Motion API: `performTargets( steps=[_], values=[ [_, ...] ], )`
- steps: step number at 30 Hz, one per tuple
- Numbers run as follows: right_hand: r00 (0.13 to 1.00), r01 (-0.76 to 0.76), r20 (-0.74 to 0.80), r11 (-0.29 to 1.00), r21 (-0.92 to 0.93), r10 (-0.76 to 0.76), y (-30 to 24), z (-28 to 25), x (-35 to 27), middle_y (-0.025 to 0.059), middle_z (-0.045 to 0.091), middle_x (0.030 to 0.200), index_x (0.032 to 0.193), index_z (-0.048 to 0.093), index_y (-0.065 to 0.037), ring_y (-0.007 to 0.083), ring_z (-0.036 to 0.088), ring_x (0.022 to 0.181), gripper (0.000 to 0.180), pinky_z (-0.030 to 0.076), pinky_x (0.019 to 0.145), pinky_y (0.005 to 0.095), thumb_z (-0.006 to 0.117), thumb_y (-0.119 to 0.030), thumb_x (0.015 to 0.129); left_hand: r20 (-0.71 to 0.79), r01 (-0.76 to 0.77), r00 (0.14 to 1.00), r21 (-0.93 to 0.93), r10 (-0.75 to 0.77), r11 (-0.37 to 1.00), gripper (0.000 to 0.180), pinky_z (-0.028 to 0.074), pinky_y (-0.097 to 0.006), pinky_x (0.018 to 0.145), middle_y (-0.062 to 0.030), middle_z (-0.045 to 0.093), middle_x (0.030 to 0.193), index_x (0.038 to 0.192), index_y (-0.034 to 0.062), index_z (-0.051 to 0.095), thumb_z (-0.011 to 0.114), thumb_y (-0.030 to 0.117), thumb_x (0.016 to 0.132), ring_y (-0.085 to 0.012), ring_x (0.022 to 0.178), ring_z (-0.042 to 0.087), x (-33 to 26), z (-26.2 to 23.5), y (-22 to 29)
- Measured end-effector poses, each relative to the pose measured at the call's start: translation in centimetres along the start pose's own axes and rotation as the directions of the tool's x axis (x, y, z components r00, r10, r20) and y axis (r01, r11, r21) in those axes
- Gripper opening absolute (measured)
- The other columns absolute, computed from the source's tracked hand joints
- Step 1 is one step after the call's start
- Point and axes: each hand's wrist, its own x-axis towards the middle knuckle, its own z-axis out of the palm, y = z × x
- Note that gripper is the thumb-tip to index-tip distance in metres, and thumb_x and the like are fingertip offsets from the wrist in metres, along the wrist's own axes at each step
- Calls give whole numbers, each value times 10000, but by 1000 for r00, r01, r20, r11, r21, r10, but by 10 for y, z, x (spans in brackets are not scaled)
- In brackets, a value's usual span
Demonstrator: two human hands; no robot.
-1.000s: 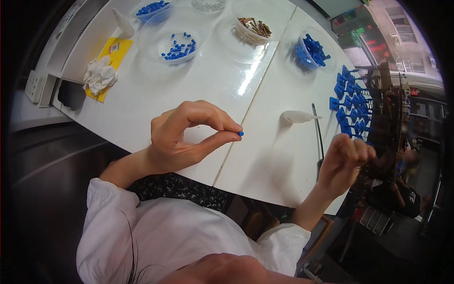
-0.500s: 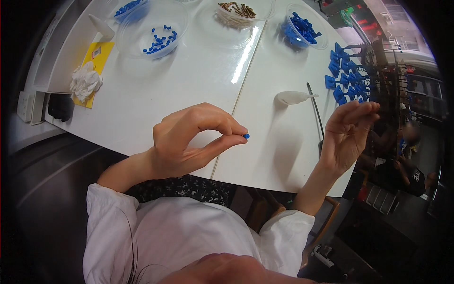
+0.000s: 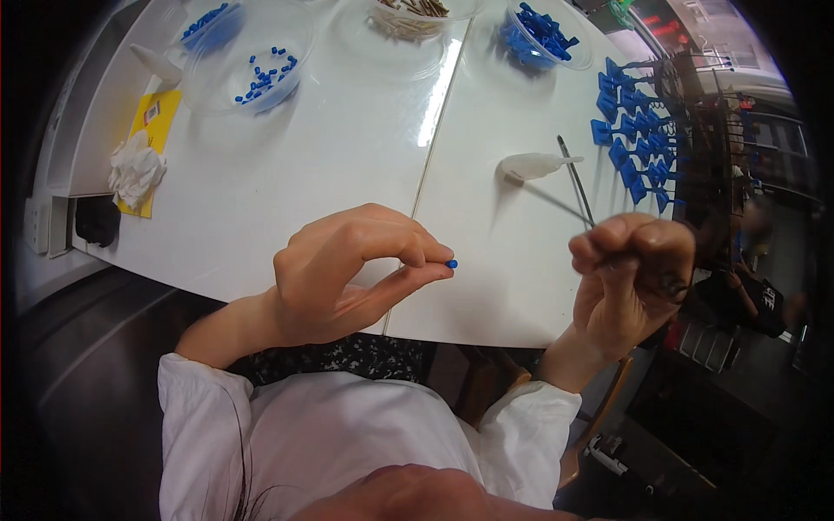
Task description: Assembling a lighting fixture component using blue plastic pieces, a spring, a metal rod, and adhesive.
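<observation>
My left hand (image 3: 347,269) is above the near edge of the white table, thumb and forefinger pinching a small blue cylindrical piece (image 3: 452,264). Off to the right, my right hand (image 3: 634,269) is closed around a thin grey rod (image 3: 556,201), whose free end points up and left. A dark part shows in that palm, too blurred to name. Just beyond the rod is a white squeeze bottle (image 3: 532,165) with a narrow nozzle. A thin dark rod (image 3: 575,178) lies beside the bottle, its lower end hidden behind my right hand.
Clear bowls hold small blue pieces (image 3: 265,78), brass-coloured screw-like parts (image 3: 417,10) and larger blue parts (image 3: 543,39). Blue assembled pieces (image 3: 638,130) line the right edge. A crumpled tissue (image 3: 136,169), yellow sheet (image 3: 161,117) and second white bottle (image 3: 156,65) are left.
My right hand has moved down and nearer, its fingers closing; a thin grey rod now shows in it. My left hand keeps its pinch on the blue piece. The whole view has shifted slightly.
</observation>
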Motion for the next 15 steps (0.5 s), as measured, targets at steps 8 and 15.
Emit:
performTargets(
  steps=[8,15],
  values=[
    [974,221,113,934,-281,-197,8,7,-4,170,663,760,816,585,14,230,646,638,283,502,553,279,568,-257,893,33,15,999,32,-17,999,390,539,-309,677,-137,673,844,933,53,445,737,-67,703,-241,788,663,1,0,3],
    [928,339,303,828,-446,-217,10,10,-6,136,585,718,882,481,-12,206,579,553,308,505,434,273,520,-316,915,39,8,999,25,-9,1000,394,538,-307,666,-145,672,836,930,52,441,738,-68,701,-247,786,659,2,2,3]
  ],
)
